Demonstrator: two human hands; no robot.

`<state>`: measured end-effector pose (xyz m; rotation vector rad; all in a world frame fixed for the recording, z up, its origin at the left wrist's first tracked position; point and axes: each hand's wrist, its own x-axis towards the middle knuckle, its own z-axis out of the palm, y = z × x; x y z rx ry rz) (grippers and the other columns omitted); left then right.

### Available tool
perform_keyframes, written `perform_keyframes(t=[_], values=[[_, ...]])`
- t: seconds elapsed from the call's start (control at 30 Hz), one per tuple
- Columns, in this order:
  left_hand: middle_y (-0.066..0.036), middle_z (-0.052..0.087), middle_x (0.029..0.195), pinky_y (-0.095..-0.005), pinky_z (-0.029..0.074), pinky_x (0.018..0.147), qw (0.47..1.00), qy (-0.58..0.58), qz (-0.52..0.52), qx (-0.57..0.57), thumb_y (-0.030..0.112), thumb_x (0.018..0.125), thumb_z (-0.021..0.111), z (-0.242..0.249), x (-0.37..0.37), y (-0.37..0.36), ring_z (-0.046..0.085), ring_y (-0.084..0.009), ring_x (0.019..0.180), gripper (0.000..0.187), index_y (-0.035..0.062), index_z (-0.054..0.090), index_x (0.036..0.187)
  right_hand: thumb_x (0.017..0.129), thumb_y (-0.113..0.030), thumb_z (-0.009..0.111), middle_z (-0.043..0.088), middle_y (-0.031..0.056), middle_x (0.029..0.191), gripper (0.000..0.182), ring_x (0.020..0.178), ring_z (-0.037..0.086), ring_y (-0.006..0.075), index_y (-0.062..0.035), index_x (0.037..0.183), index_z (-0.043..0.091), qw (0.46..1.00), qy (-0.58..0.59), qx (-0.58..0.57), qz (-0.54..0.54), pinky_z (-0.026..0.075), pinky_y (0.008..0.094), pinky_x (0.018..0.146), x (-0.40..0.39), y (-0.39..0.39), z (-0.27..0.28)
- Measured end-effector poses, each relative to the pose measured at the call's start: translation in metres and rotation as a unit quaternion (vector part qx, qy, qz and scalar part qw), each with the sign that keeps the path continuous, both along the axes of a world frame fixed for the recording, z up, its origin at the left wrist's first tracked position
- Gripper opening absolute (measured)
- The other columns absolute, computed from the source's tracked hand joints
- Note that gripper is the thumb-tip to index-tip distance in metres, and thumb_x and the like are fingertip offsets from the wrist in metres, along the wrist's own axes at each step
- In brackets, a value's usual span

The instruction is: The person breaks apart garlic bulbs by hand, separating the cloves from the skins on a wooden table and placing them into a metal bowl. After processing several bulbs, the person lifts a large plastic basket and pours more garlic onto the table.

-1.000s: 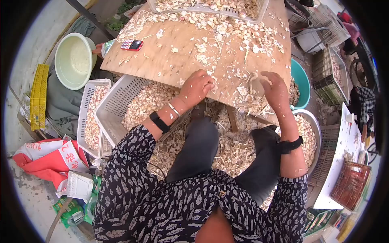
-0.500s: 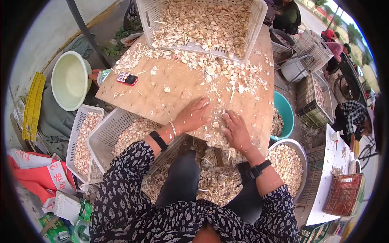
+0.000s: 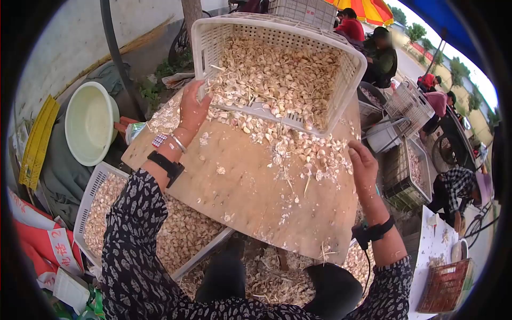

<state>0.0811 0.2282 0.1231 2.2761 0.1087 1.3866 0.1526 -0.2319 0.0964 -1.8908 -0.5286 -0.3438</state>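
Observation:
A white plastic crate [image 3: 349, 80] lies tilted on the wooden board [image 3: 240, 181], its open side facing me. Garlic cloves [image 3: 282, 69] with bits of stem fill it and spill over its lower rim onto the board. At the crate's lower left corner, my left hand [image 3: 194, 108] is closed round the edge. My right hand [image 3: 365, 166] is by the board's right edge, below the crate and apart from it, fingers together and curled; anything inside them is hidden. A phone [image 3: 159, 140] shows partly behind my left wrist.
Crates of cloves [image 3: 106, 205] stand at lower left, near a pale green basin [image 3: 89, 124]. Peelings [image 3: 277, 277] lie between my knees. More crates [image 3: 408, 173] stand at right; a co-worker in a checked shirt [image 3: 456, 189] bends beside a white table [image 3: 434, 240]. Others sit farther back.
Both hands have moved up and apart from the board's middle. The left has taken hold of the crate corner; the right has gone to the board's right edge. The view has shifted.

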Motion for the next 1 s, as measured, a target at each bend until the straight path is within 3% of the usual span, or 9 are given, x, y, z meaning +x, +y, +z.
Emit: perform_keyframes(t=[0.07, 0.1, 0.23, 0.37, 0.43, 0.63, 0.87, 0.93, 1.0], values=[[-0.016, 0.041, 0.13, -0.0416, 0.032, 0.102, 0.99, -0.041, 0.075, 0.108, 0.017, 0.074, 0.07, 0.056, 0.033, 0.028, 0.037, -0.034, 0.123, 0.053, 0.0079, 0.05, 0.123, 0.084, -0.012, 0.064, 0.06, 0.01, 0.109, 0.038, 0.099, 0.058, 0.0157, 0.0009, 0.118, 0.055, 0.993, 0.025, 0.119, -0.007, 0.045, 0.0271, 0.086, 0.068, 0.005, 0.023], [-0.015, 0.038, 0.133, -0.0429, 0.03, 0.104, 0.978, -0.069, 0.116, 0.16, 0.017, 0.073, 0.071, 0.084, 0.048, 0.032, 0.033, -0.0337, 0.126, 0.056, 0.0091, 0.049, 0.124, 0.081, -0.014, 0.066, 0.058, 0.0123, 0.113, 0.05, 0.103, 0.056, 0.0175, 0.0028, 0.125, 0.049, 0.998, 0.012, 0.023, -0.051, 0.044, 0.0282, 0.088, 0.091, 0.008, 0.046], [-0.013, 0.043, 0.133, -0.0411, 0.032, 0.104, 0.868, 0.016, 0.2, 0.455, 0.019, 0.072, 0.074, 0.165, 0.106, 0.028, 0.038, -0.031, 0.126, 0.074, 0.0126, 0.036, 0.135, 0.076, -0.016, 0.07, 0.06, 0.0145, 0.11, 0.054, 0.099, 0.058, 0.0217, 0.0041, 0.122, 0.05, 0.992, -0.001, 0.004, -0.127, 0.044, 0.031, 0.088, 0.183, 0.037, 0.057], [-0.008, 0.057, 0.116, -0.0374, 0.038, 0.095, 0.892, 0.088, 0.037, 0.442, 0.018, 0.072, 0.072, 0.157, 0.181, 0.06, 0.053, -0.0252, 0.11, 0.055, 0.0145, 0.051, 0.123, 0.072, -0.016, 0.072, 0.062, 0.015, 0.104, 0.053, 0.093, 0.059, 0.0223, 0.0044, 0.117, 0.053, 0.981, 0.109, 0.147, 0.069, 0.045, 0.0324, 0.083, 0.198, 0.074, 0.055], [-0.012, 0.057, 0.07, -0.038, 0.045, 0.056, 0.888, -0.078, 0.061, 0.449, 0.013, 0.078, 0.059, 0.165, 0.18, 0.043, 0.056, -0.0275, 0.063, 0.013, 0.0041, 0.061, 0.088, 0.07, -0.012, 0.071, 0.063, 0.012, 0.094, 0.045, 0.082, 0.058, 0.0207, 0.0032, 0.11, 0.057, 0.98, 0.122, 0.131, -0.091, 0.045, 0.0327, 0.074, 0.214, 0.088, 0.039], [-0.012, 0.06, 0.075, -0.0423, 0.045, 0.069, 0.914, -0.164, 0.095, 0.358, 0.015, 0.07, 0.061, 0.142, 0.187, 0.032, 0.058, -0.0318, 0.077, 0.011, 0.0086, 0.062, 0.079, 0.064, 0.0, 0.062, 0.059, 0.0052, 0.075, 0.026, 0.065, 0.054, 0.017, 0.0015, 0.09, 0.059, 0.95, 0.056, 0.288, -0.107, 0.042, 0.0301, 0.062, 0.22, 0.093, 0.016], [-0.011, 0.059, 0.08, -0.0425, 0.04, 0.079, 0.903, -0.229, 0.103, 0.348, 0.007, 0.066, 0.06, 0.143, 0.149, 0.007, 0.056, -0.0302, 0.085, 0.011, 0.0079, 0.06, 0.077, 0.065, -0.002, 0.064, 0.058, 0.004, 0.075, 0.027, 0.066, 0.054, 0.0147, 0.0005, 0.092, 0.059, 0.96, 0.043, 0.253, -0.113, 0.042, 0.0289, 0.061, 0.204, 0.075, 0.024], [-0.002, 0.065, 0.093, -0.0341, 0.04, 0.082, 0.898, -0.169, 0.159, 0.373, 0.014, 0.07, 0.07, 0.152, 0.143, 0.008, 0.06, -0.0203, 0.089, 0.03, 0.0164, 0.064, 0.1, 0.066, -0.003, 0.064, 0.058, 0.0041, 0.076, 0.026, 0.066, 0.053, 0.0148, 0.0003, 0.091, 0.059, 0.958, 0.056, 0.254, -0.12, 0.042, 0.0288, 0.061, 0.192, 0.076, 0.033], [0.001, 0.065, 0.087, -0.0334, 0.039, 0.078, 0.9, -0.19, 0.152, 0.362, 0.013, 0.069, 0.07, 0.152, 0.142, 0.007, 0.059, -0.019, 0.085, 0.023, 0.0169, 0.064, 0.091, 0.07, -0.004, 0.064, 0.059, 0.004, 0.079, 0.029, 0.068, 0.054, 0.0143, 0.0014, 0.098, 0.058, 0.967, 0.093, 0.184, -0.153, 0.044, 0.0299, 0.063, 0.186, 0.074, 0.041]])
